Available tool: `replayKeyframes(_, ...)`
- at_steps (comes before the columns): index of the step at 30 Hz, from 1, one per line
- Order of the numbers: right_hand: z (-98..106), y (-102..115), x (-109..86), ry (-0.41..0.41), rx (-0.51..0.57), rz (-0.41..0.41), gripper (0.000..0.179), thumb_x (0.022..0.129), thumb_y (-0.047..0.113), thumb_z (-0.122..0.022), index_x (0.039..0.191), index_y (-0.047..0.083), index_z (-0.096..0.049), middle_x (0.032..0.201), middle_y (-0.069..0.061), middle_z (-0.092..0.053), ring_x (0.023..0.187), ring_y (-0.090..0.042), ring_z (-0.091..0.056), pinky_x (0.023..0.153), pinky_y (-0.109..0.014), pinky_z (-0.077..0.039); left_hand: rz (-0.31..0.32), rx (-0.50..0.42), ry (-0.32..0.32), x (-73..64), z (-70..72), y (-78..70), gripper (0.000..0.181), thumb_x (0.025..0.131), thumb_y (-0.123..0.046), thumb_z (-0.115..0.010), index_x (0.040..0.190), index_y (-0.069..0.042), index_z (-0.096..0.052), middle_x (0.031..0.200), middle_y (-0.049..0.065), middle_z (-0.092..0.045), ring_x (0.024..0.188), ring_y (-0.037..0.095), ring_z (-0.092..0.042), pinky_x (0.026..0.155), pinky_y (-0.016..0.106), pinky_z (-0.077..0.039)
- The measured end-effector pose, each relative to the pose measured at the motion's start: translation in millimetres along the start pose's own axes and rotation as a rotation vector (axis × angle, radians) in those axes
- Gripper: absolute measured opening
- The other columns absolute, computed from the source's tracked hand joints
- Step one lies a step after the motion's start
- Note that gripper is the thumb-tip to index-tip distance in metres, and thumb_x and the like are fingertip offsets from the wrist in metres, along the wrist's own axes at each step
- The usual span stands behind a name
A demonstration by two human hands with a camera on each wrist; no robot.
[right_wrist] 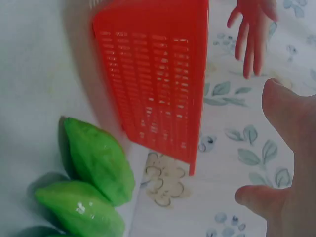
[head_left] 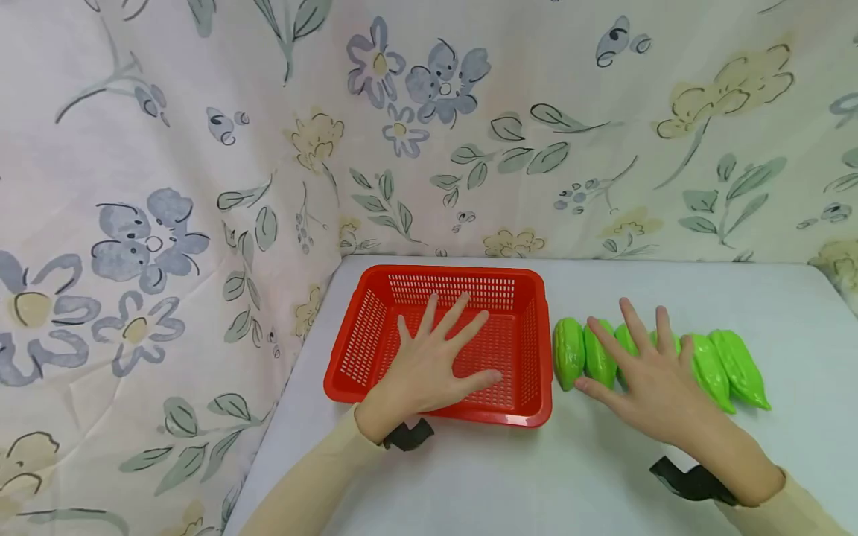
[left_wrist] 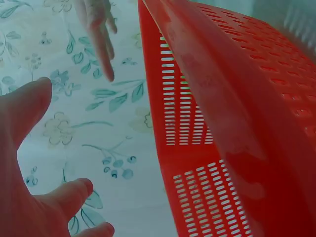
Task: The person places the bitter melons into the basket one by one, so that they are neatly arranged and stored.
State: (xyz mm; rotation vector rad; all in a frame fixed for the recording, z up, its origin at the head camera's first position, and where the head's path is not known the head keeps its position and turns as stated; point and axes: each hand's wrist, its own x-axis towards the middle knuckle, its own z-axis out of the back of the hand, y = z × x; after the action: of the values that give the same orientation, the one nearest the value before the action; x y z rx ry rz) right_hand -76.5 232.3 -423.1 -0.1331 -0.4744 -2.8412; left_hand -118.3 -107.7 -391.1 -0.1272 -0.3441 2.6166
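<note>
Green fruits (head_left: 569,353) lie side by side in a row on the white table (head_left: 509,476), to the right of the red basket (head_left: 469,415), the nearest one just beside its wall; you can make out about six, though your right hand (head_left: 653,387) hides parts of the middle ones. That hand hangs above the row with its fingers spread, and your left hand (head_left: 429,365) hangs above the basket in the same splayed way; both are free, holding nothing, and the wrist views show air between them and the things below. For this poised step, you do well to hold both palms level and high enough to clear the basket's rim. Should you take up a fruit, a light pinch across its thick middle looks surer than one at the narrow tip, since the shiny skin could slide and a nudge could set its neighbours rolling. Their shape is plump and ridged lengthwise, tapering to a point that aims toward you, with a gloss that suggests moulded plastic or wax. The basket looks like thin, smooth plastic, rounded at the corners, with slots cut in rows through the walls and finer holes across the floor. Behind it hangs a pale cloth (head_left: 509,201) printed with flowers and leaves, softly creased.
</note>
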Motion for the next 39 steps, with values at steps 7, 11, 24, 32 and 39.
replayKeyframes(7,3,-41,-19.5,-0.048,0.027,-0.044,0.09,0.093,0.057,-0.07,0.164,0.015,-0.033,0.169,-0.033,-0.011,0.143,-0.077,-0.001,0.104,-0.091,0.001,0.13,-0.035,-0.093,-20.0,2.5,32.6,0.088,0.093,-0.079,-0.045,0.167,-0.038,-0.018,0.177,-0.002,-0.008,0.162,0.039,-0.004,0.12,0.077,-0.005)
replayKeyframes(11,2,-70,-31.8,-0.084,0.017,-0.084,0.087,0.097,0.051,-0.067,0.162,0.005,-0.032,0.165,-0.04,-0.013,0.142,-0.076,-0.007,0.112,-0.084,-0.003,0.23,-0.116,-0.184,-37.1,1.2,62.7,0.086,0.097,-0.07,-0.052,0.167,-0.028,-0.025,0.175,0.007,-0.016,0.161,0.041,-0.01,0.12,0.077,-0.007)
replayKeyframes(24,3,-144,-56.6,-0.136,0.039,-0.459,0.083,0.107,0.051,-0.046,0.155,-0.013,-0.027,0.158,-0.048,-0.014,0.143,-0.071,-0.015,0.109,-0.084,-0.019,0.512,-0.34,-0.338,-78.6,-15.6,140.8,0.055,0.111,-0.028,-0.045,0.161,-0.007,-0.038,0.151,0.023,-0.051,0.127,0.041,-0.057,0.103,0.06,-0.05)
replayKeyframes(32,-6,-169,-60.6,-0.032,0.079,-0.558,0.081,0.109,0.049,-0.043,0.156,-0.014,-0.024,0.145,-0.052,-0.03,0.122,-0.07,-0.04,0.091,-0.077,-0.041,0.537,-0.431,-0.327,-79.0,-24.2,144.8,0.052,0.109,-0.026,-0.05,0.159,-0.01,-0.044,0.117,0.022,-0.069,0.085,0.028,-0.064,0.064,0.029,-0.054)
replayKeyframes(39,-11,-179,-63.2,0.024,0.148,-0.617,0.079,0.109,0.048,-0.041,0.158,-0.011,-0.021,0.148,-0.05,-0.03,0.119,-0.07,-0.045,0.081,-0.072,-0.049,0.525,-0.421,-0.378,-77.8,-27.1,148.5,0.05,0.11,-0.027,-0.049,0.158,-0.015,-0.047,0.119,0.022,-0.072,0.084,0.03,-0.065,0.067,0.033,-0.056)
